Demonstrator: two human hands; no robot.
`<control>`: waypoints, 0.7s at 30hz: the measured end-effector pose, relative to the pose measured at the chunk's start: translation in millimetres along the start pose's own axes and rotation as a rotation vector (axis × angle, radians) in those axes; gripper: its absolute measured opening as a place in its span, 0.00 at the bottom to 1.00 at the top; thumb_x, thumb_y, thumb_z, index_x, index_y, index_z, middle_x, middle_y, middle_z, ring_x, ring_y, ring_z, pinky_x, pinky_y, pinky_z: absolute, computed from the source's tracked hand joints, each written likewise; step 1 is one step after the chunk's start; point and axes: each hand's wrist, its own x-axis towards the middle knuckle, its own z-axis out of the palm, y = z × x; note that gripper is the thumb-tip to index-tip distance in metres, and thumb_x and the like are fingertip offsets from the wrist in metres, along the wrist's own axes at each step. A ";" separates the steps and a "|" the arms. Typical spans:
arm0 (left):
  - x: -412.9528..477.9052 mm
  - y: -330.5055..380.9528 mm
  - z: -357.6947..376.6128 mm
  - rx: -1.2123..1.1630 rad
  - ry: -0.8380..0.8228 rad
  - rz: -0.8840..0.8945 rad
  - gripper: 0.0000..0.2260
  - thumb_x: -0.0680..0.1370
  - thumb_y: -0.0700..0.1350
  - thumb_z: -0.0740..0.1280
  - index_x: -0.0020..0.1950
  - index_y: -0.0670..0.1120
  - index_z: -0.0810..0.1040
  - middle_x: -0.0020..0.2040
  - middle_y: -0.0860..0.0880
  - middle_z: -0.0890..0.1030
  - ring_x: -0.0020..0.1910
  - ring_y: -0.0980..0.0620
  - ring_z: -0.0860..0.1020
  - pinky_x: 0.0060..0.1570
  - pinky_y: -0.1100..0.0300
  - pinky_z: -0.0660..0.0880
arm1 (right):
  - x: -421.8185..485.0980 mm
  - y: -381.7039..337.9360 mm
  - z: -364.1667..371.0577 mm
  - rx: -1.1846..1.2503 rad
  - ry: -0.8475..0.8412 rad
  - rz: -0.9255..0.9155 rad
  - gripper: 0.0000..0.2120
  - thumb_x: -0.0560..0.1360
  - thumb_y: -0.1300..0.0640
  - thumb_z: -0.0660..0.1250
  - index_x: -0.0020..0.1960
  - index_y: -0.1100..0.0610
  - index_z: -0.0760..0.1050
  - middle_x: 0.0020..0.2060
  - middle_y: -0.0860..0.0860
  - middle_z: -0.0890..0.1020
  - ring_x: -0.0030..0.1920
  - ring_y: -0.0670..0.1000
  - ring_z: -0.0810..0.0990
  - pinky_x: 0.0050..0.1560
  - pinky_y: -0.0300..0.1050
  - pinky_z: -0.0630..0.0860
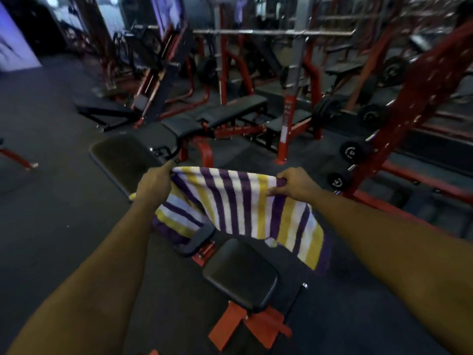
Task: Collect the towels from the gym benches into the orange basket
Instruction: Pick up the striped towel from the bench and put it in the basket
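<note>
Dark rubber floor [51, 201] fills a dim gym packed with red-framed machines, and the far background is blurred. At far left a pale wall panel [15, 47] catches bluish light.

Left of centre, the left hand [153, 184] reaches forward with its fingers curled tight round the top left corner of a towel [238, 206] striped purple, white and yellow. The towel stretches between both hands, its top edge nearly level. Its lower left part is bunched and lies on the near bench [240, 275], at the gap between the black back pad and the seat pad. Its lower right end hangs free, down past the right side of the seat. The bench's red base shows at the near end, under the seat.

Right of centre, the right hand [297, 185] pinches the towel's top right corner, thumb and curled fingers closed on the cloth.

Beyond the hands stands a second black bench [230, 111] under a barbell [268, 32] resting across red uprights. To the right, a slanted red rack [422, 93] rises from near to far, with black weight plates [353, 151] stored low on its left side and more plates farther back.
</note>
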 end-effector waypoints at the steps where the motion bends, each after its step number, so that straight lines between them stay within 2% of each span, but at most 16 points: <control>1: -3.4 7.0 -18.3 -0.014 0.036 0.004 0.10 0.78 0.46 0.57 0.58 0.53 0.70 0.49 0.36 0.80 0.47 0.32 0.79 0.46 0.46 0.77 | -11.1 -5.8 -12.2 -0.065 -0.002 0.020 0.25 0.62 0.34 0.76 0.28 0.54 0.72 0.26 0.49 0.75 0.29 0.49 0.74 0.30 0.44 0.65; 3: -4.3 16.0 -47.4 -0.055 0.082 -0.012 0.08 0.77 0.51 0.64 0.53 0.51 0.73 0.46 0.37 0.80 0.47 0.34 0.78 0.44 0.48 0.76 | -30.1 -9.2 -33.4 -0.160 0.018 0.117 0.25 0.61 0.37 0.78 0.26 0.52 0.68 0.25 0.47 0.72 0.29 0.48 0.72 0.27 0.41 0.61; 5: -9.3 22.8 -80.2 -0.080 0.019 0.054 0.13 0.71 0.58 0.72 0.43 0.49 0.77 0.41 0.43 0.81 0.43 0.40 0.78 0.40 0.53 0.73 | -52.6 -9.7 -52.5 -0.235 0.048 0.259 0.25 0.61 0.41 0.80 0.27 0.53 0.68 0.27 0.49 0.74 0.32 0.52 0.75 0.29 0.42 0.63; 7: -21.3 29.8 -111.3 -0.010 -0.101 0.139 0.16 0.65 0.60 0.76 0.32 0.51 0.74 0.34 0.48 0.77 0.37 0.46 0.75 0.37 0.56 0.67 | -75.9 -9.7 -67.1 -0.314 0.119 0.395 0.20 0.62 0.43 0.80 0.34 0.56 0.76 0.36 0.54 0.80 0.43 0.57 0.81 0.38 0.43 0.71; 9: -25.3 34.7 -126.8 0.082 -0.202 0.140 0.18 0.63 0.59 0.78 0.30 0.52 0.73 0.29 0.51 0.74 0.34 0.49 0.72 0.36 0.57 0.64 | -86.8 -8.8 -74.4 -0.346 0.143 0.485 0.15 0.65 0.48 0.77 0.45 0.56 0.80 0.46 0.55 0.82 0.52 0.59 0.81 0.51 0.51 0.73; 11: -29.5 35.6 -130.3 0.141 -0.241 0.121 0.16 0.64 0.56 0.79 0.32 0.49 0.76 0.31 0.49 0.76 0.36 0.47 0.74 0.36 0.57 0.65 | -98.9 -14.4 -78.8 -0.345 0.048 0.499 0.15 0.66 0.52 0.76 0.50 0.57 0.81 0.51 0.55 0.82 0.53 0.58 0.79 0.57 0.54 0.73; 14: -31.8 30.0 -126.4 0.094 -0.149 0.123 0.11 0.69 0.52 0.76 0.45 0.46 0.81 0.44 0.41 0.83 0.45 0.42 0.79 0.43 0.55 0.73 | -117.5 -28.7 -86.3 -0.353 -0.130 0.471 0.24 0.65 0.48 0.79 0.56 0.61 0.81 0.53 0.56 0.83 0.49 0.55 0.79 0.48 0.43 0.75; 17: -44.0 35.3 -130.0 0.030 -0.015 0.132 0.11 0.76 0.48 0.68 0.57 0.48 0.77 0.51 0.38 0.82 0.51 0.36 0.79 0.49 0.49 0.75 | -138.4 -31.1 -95.4 -0.276 -0.233 0.454 0.26 0.63 0.46 0.81 0.54 0.60 0.83 0.52 0.54 0.85 0.50 0.54 0.82 0.50 0.44 0.78; 21: -58.8 39.3 -143.4 -0.004 0.071 0.063 0.11 0.74 0.50 0.70 0.53 0.48 0.76 0.46 0.41 0.81 0.47 0.37 0.79 0.45 0.47 0.77 | -157.5 -32.1 -108.8 -0.168 -0.234 0.467 0.28 0.59 0.40 0.81 0.50 0.58 0.84 0.48 0.52 0.86 0.47 0.52 0.84 0.48 0.45 0.81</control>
